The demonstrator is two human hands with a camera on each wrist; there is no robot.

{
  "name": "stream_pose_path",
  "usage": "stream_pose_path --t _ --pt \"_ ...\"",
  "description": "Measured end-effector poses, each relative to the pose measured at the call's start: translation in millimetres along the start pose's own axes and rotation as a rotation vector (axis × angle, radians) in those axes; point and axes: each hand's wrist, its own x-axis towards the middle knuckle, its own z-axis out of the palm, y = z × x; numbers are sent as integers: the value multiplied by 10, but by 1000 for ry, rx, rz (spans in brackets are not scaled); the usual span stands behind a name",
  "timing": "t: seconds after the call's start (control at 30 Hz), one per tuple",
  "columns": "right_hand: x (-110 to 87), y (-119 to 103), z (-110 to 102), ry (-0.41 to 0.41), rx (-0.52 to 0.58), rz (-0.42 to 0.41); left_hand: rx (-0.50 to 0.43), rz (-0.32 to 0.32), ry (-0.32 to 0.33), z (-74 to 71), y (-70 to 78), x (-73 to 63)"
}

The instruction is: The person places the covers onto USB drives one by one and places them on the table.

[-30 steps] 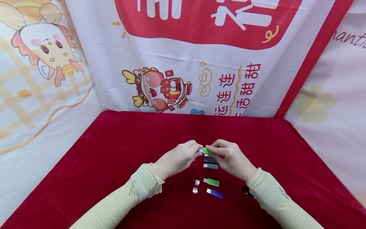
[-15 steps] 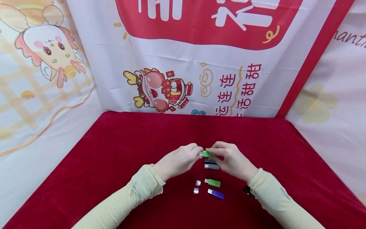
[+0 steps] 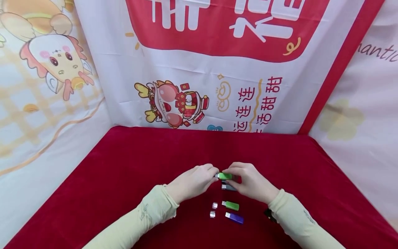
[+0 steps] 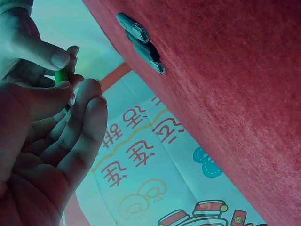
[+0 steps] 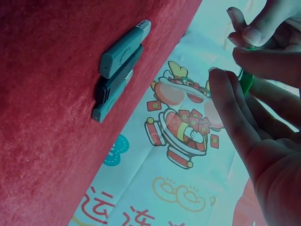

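A green USB stick (image 3: 225,176) is held up between my two hands, its connector end toward the left. My left hand (image 3: 193,182) pinches that end between thumb and finger; whether a cap sits in the pinch is hidden. My right hand (image 3: 250,182) grips the green body with thumb and fingertips. Both hands hover above the table; the right wrist view shows the green body (image 5: 247,84) edge-on among the fingers. Below lie a grey USB stick (image 5: 124,52), a black one (image 5: 120,75) and another greyish one (image 5: 112,100), side by side.
Nearer on the red cloth (image 3: 149,155) lie a second green USB stick (image 3: 230,205) and a purple one (image 3: 234,218), connectors bare. Two small clear caps (image 3: 215,205) sit to their left. A dark object (image 3: 269,215) shows beside the right sleeve. Printed curtains (image 3: 186,65) enclose the table.
The whole head view has shifted slightly downward. Both hands keep hold of the green USB stick, which has come a little nearer the sticks lying below it and covers more of them.
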Motion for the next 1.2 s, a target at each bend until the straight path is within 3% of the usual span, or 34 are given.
stream_pose_path --t 0.2,0.47,0.67,0.93,1.2 --pt "-18 5 -2 12 6 0 13 -6 -8 25 -5 10" --pt "-29 -1 12 -41 33 48 1 -5 -15 69 12 -23" --pt "-26 -6 -15 -89 -14 73 13 12 -12 70 24 -24" --pt "-10 6 -59 -92 -70 73 12 5 -8 34 33 5" --pt "-21 2 -60 -127 -110 120 16 -54 -57 11 19 -4"
